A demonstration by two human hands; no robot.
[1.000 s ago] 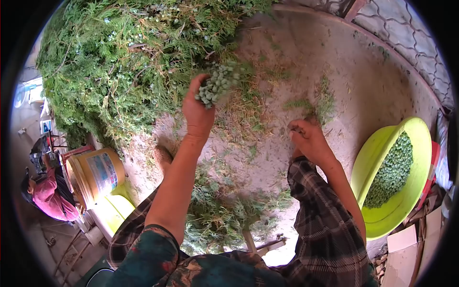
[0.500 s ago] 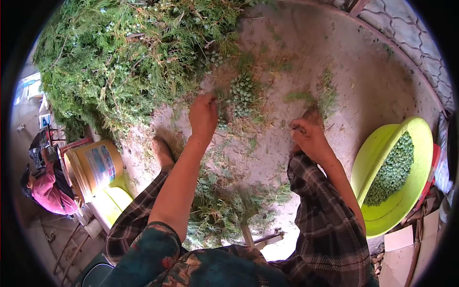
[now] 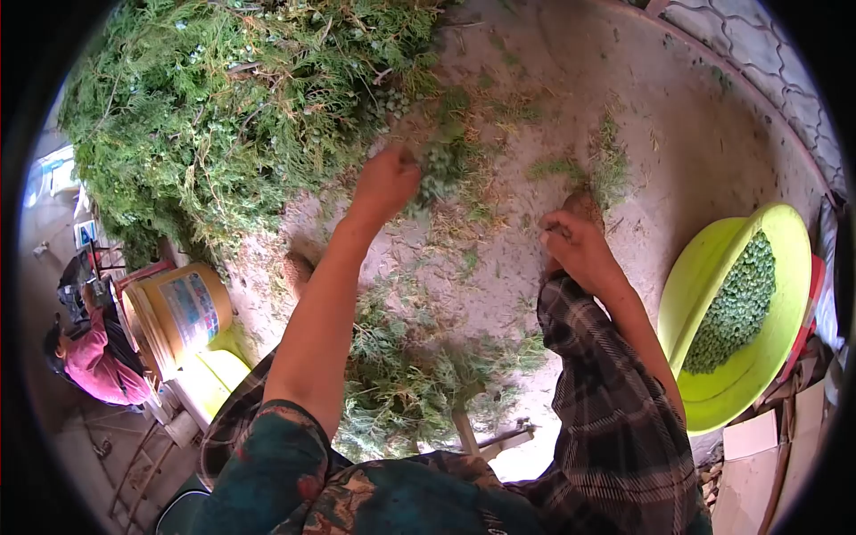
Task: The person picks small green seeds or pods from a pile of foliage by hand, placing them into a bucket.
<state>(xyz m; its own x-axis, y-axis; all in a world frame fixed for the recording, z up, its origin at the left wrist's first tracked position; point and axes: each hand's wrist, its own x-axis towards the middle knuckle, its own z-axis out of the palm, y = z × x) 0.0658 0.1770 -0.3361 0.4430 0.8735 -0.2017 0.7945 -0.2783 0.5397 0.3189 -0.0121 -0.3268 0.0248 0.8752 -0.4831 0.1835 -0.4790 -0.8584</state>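
Note:
My left hand (image 3: pixel 389 183) is closed, its fingers pinched at the edge of a blurred evergreen sprig with pale green seed cones (image 3: pixel 440 168). The sprig is just right of my fingertips, above the dusty floor. My right hand (image 3: pixel 578 251) hovers by my right knee, with thumb and fingers curled together. Whatever is between those fingers, if anything, is too small to make out. Left of my left hand rises a large heap of green conifer branches (image 3: pixel 241 125) dotted with bluish cones. More cut branches (image 3: pixel 401 383) lie between my legs.
A yellow-green basin (image 3: pixel 700 294) to the right holds many green cones (image 3: pixel 733 308). Cardboard pieces (image 3: pixel 749 441) lie below it. On the left stand a yellow bucket (image 3: pixel 183 308) and a person in a pink top (image 3: pixel 96 361). Loose foliage (image 3: pixel 608 165) lies near my right foot.
My left hand has shifted slightly up and right, and the cone cluster beside it is now blurred by motion. My right hand stays nearly in place, still curled.

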